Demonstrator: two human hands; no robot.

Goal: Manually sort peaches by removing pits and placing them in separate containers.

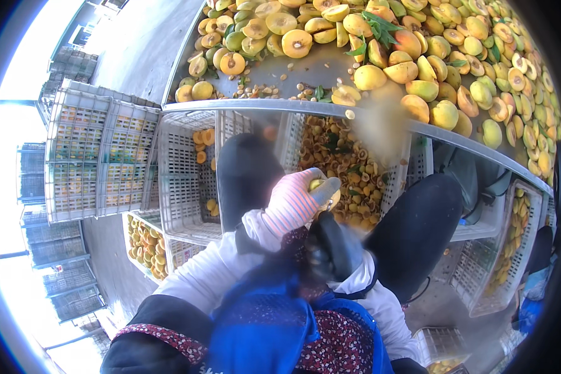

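My left hand (293,202), in a pink striped glove, is closed around a yellow-green fruit (318,185) held over my lap. Just below it is my right hand (330,248) in a dark glove; it is blurred and its grip is unclear. Under both hands, between my dark-trousered knees, stands a white slatted crate (397,181) filled with pits and fruit scraps. Ahead is a metal table (305,68) piled with whole and halved yellow and green fruit (430,90), with loose pits near its front edge.
A white crate (181,181) holding a few fruit halves stands to my left, and a lower crate (144,240) of halves sits beside it. Stacked crates (93,156) line the far left. Another crate (517,243) with fruit stands at right. A blurred yellowish smear (380,128) hangs at the table edge.
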